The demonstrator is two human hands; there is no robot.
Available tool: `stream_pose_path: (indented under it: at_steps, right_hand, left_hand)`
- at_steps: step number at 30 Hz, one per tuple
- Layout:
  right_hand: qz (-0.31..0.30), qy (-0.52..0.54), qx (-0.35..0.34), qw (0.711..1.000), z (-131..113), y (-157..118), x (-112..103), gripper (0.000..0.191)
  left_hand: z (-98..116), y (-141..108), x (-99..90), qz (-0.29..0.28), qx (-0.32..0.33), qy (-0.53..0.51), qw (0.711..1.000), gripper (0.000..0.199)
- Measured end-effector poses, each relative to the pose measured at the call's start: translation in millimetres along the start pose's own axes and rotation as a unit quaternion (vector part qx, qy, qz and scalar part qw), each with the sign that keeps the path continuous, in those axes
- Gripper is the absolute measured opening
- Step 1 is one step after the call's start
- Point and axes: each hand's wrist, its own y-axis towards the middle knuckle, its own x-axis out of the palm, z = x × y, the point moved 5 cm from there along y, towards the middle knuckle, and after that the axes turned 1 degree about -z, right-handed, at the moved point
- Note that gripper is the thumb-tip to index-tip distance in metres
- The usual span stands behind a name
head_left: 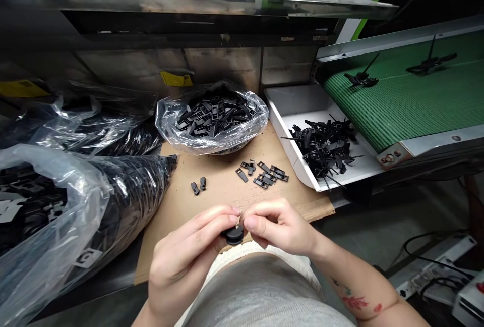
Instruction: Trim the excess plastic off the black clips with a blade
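Note:
Near the front edge of the cardboard sheet [177,206], my left hand [189,251] holds a small rounded black part [234,235] between its thumb and fingers. My right hand [278,226] meets it from the right, its thumb and forefinger pinched at the top of that part; whatever lies between those fingertips is too small to make out. Beyond my hands, several flat black clips [264,178] lie loosely on the cardboard. Two small black pieces [198,185] lie further left.
A bag-lined bowl of black clips [214,115] stands at the back. Large plastic bags [124,206] fill the left. At right, a white tray [298,165] holds black parts beside a green conveyor [408,95] carrying two parts. A metal shelf [227,1] spans the back.

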Motion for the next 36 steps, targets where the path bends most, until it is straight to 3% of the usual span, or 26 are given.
stream_pose_path:
  at_steps: [7, 13, 24, 32, 36]
  right_hand:
    - [-0.145, 0.124, 0.084, 0.978, 8.8, 6.4, 4.7, 0.027]
    - [-0.082, 0.126, 0.062, 0.987, 7.4, 10.1, 0.9, 0.031]
    - [-0.099, 0.12, 0.044, 0.987, 5.2, 10.2, 2.8, 0.027]
    - [-0.182, 0.156, 0.111, 0.965, 10.4, 10.4, 0.7, 0.025]
    - [-0.208, 0.155, 0.113, 0.959, 10.2, 10.3, -1.4, 0.024]
  left_hand:
    - [1.7, 1.3, -1.6, -0.001, 0.003, -0.001, 1.0, 0.036]
    - [0.9, 0.6, -4.2, 0.011, -0.003, -0.017, 1.0, 0.038]
    - [-0.2, 2.7, -3.4, 0.004, -0.005, -0.016, 1.0, 0.039]
    - [-1.4, 4.4, -0.1, -0.021, 0.008, -0.04, 0.999, 0.037]
    - [-3.2, 4.9, 1.7, -0.031, 0.0, -0.071, 0.997, 0.034]
